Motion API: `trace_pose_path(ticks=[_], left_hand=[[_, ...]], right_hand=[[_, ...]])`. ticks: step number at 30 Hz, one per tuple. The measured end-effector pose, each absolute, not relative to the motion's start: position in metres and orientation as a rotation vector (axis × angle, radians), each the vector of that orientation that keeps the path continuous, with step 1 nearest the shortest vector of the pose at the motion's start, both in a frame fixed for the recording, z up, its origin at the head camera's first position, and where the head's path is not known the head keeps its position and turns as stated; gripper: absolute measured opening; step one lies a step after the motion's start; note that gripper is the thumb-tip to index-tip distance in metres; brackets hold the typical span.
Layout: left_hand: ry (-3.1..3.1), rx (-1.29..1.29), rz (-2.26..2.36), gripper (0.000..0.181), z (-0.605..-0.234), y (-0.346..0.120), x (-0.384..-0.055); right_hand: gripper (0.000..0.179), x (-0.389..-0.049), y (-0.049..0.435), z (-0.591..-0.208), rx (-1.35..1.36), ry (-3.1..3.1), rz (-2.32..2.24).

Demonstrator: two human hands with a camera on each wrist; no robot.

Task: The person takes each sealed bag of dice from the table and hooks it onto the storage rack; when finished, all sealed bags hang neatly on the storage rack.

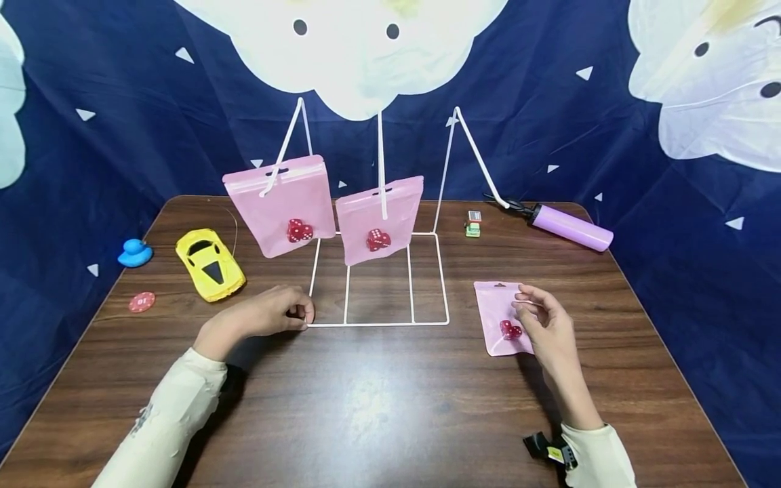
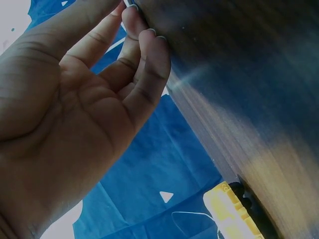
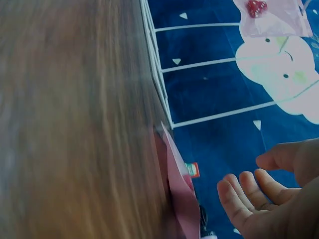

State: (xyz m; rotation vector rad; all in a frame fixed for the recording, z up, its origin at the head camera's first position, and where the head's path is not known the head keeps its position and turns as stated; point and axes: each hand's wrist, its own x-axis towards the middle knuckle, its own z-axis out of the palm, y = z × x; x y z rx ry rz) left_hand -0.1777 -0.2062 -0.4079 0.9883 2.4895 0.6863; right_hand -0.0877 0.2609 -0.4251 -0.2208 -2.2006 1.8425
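My left hand (image 1: 274,313) is at the front left corner of a white wire rack (image 1: 378,325), thumb and fingertips pinching the wire. Two pink pouches hang from the rack's arms: a left pouch (image 1: 268,220) and a middle pouch (image 1: 396,203), each showing red dice (image 1: 377,240) through its front. The right arm of the rack carries nothing. Over a third pink pouch (image 1: 491,305), which lies flat on the table with red dice (image 1: 509,330) in it, hovers my right hand (image 1: 549,332). Its fingers are loosely bent and apart from the pouch in the right wrist view.
To the left are a yellow toy car (image 1: 210,264), a blue rubber duck (image 1: 135,253) and a red poker chip (image 1: 142,302). A small green toy (image 1: 472,224) and a purple hand pump (image 1: 573,228) lie at the back right. Dark blue cloth (image 1: 689,271) surrounds the table.
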Motion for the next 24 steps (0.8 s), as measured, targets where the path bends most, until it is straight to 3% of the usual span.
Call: trace_pose_path(ticks=[6,12,15,24], left_hand=[[2.485,1.027,0.715,0.020,-0.419,-0.212,-0.181],[2.502,1.107,0.746,0.027,-0.477,-0.236,-0.208],[2.516,1.060,0.723,0.029,-0.489,-0.240,-0.214],[2.480,1.017,0.717,0.020,-0.414,-0.211,-0.179]], right_hand=[[0.036,-0.084,0.276,-0.427,-0.302,-2.217,1.843],[0.031,-0.081,0.287,-0.428,-0.380,-2.145,1.900],[0.031,-0.080,0.292,-0.428,-0.408,-2.148,1.900],[0.032,-0.078,0.304,-0.430,-0.458,-2.197,1.884]])
